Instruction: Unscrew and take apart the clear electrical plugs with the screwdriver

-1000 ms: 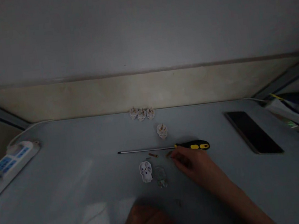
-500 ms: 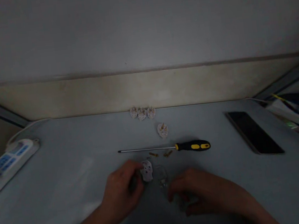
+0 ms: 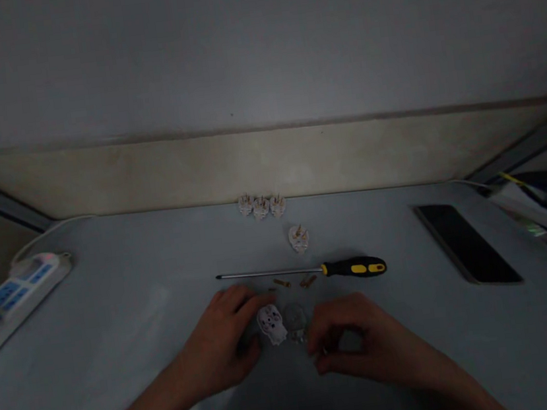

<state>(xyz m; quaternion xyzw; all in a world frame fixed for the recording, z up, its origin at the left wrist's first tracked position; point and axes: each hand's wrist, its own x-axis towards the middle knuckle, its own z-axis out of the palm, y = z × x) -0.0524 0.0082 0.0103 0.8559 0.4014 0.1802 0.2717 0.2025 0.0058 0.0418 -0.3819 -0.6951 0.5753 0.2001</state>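
Note:
My left hand rests at the left of a white plug shell, thumb and fingers apart. Its fingertips reach the shell's upper edge; whether they touch it, I cannot tell. The shell lies flat with its holes facing up. Just to its right is a clear plug cover. Beside that cover, my right hand has thumb and fingertips pinched together; anything between them is too small to make out. Brass plug pins and a further brass piece lie above the hands.
A screwdriver with a black and yellow handle lies across the table. Behind it are one plug with pins up and a row of three plugs. A phone lies right; a power strip lies left.
The white plug shell has shifted down and turned slightly, and my left fingers have spread over its top edge. My right hand has moved up a little and closed into a pinch.

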